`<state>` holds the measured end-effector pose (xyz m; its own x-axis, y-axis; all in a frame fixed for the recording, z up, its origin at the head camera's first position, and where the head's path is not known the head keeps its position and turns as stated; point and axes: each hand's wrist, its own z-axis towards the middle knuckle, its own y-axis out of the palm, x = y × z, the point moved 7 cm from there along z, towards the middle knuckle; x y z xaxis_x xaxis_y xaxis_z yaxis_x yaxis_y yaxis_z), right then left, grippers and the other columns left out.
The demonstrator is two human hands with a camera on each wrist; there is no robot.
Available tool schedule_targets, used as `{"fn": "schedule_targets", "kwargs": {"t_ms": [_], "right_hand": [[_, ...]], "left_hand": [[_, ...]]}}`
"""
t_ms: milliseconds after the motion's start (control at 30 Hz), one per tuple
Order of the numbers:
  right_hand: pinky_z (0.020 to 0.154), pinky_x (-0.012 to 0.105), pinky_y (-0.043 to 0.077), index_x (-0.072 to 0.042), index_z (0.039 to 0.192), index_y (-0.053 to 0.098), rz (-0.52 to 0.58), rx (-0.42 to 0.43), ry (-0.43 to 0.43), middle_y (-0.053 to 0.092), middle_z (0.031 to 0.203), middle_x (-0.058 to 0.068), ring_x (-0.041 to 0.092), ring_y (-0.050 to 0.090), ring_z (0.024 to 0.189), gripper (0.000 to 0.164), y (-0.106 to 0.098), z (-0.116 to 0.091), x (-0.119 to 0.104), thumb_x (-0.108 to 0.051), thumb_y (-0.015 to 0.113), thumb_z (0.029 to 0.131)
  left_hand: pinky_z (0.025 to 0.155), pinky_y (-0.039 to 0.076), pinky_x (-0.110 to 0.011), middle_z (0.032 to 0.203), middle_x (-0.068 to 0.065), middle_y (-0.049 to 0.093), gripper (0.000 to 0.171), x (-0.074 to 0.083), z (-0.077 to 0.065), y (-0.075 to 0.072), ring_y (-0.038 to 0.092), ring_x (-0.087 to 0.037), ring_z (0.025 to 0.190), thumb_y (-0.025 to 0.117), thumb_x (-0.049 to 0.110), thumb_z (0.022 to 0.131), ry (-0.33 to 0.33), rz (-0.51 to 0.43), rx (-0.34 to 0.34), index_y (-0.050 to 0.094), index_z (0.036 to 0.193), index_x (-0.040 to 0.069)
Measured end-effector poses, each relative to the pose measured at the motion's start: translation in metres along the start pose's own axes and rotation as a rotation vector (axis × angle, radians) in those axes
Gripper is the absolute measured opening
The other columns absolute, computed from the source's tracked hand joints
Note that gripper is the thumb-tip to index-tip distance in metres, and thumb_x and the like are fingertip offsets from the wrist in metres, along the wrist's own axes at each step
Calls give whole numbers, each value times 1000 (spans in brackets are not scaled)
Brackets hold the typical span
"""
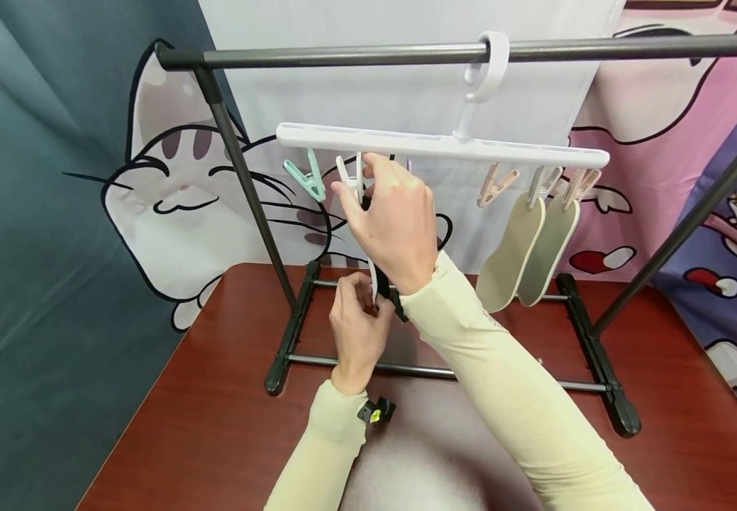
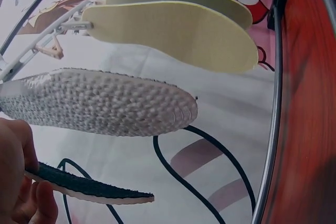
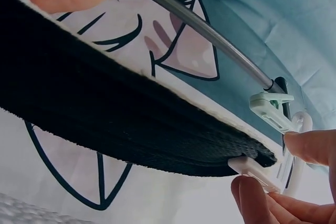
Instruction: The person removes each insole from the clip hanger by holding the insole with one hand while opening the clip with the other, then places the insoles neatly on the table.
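A dark shoe insole with a white edge (image 3: 121, 114) stands lengthwise below the white hanger (image 1: 368, 142). My right hand (image 1: 396, 216) is just under the hanger bar, pinching a white clothespin (image 3: 254, 174) between thumb and fingers; the clothespin's jaws overlap the insole's upper end. Lower down, the insole's other end is held between the thumb and fingers of my left hand (image 1: 360, 326). In the left wrist view, another insole with a bumpy, pale grey face (image 2: 105, 103) hangs beside the held one; my right hand mostly hides it in the head view.
Two cream insoles (image 1: 508, 255) hang from clips at the hanger's right. A mint clothespin (image 1: 307, 177) dangles at its left, a peach one (image 1: 496, 184) right of centre. The hanger hooks over a dark metal rack (image 1: 342, 57) standing on a reddish-brown table (image 1: 215, 397).
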<state>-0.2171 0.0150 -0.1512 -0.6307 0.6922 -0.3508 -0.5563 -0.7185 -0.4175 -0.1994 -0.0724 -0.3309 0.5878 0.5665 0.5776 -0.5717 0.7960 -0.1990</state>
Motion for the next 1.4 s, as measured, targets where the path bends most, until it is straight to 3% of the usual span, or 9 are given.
{"fn": "schedule_targets", "kwargs": {"t_ms": [500, 800, 1100, 1400], "right_hand": [[58, 40, 53, 2, 100, 71, -32, 73, 5, 71, 82, 10, 24, 66, 67, 36, 8, -20, 2, -30, 79, 87], [58, 40, 53, 1, 93, 71, -40, 118, -17, 72, 80, 9, 21, 66, 63, 32, 6, -14, 4, -28, 81, 85], [55, 40, 52, 0, 89, 69, -2, 153, -29, 71, 76, 10, 23, 67, 63, 24, 1, -5, 3, -23, 76, 86], [55, 41, 50, -3, 81, 66, 15, 152, -37, 72, 75, 8, 24, 66, 61, 21, -3, 2, 3, -23, 73, 85]], "left_hand": [[51, 44, -28, 80, -5, 54, 28, -3, -23, -9, 52, -13, 58, 60, -6, 76, -21, 18, -28, 55, 102, 4], [51, 44, -27, 79, -4, 53, 28, -1, -17, -5, 52, -12, 59, 61, -6, 76, 6, 9, -10, 57, 101, 6], [51, 45, -26, 79, -4, 54, 26, 0, -7, -5, 54, -11, 59, 61, -3, 75, -9, -11, 11, 58, 99, 7], [51, 47, -27, 79, -3, 56, 28, 3, -2, -4, 56, -12, 58, 62, -3, 74, 0, -26, 21, 58, 100, 6]]}}
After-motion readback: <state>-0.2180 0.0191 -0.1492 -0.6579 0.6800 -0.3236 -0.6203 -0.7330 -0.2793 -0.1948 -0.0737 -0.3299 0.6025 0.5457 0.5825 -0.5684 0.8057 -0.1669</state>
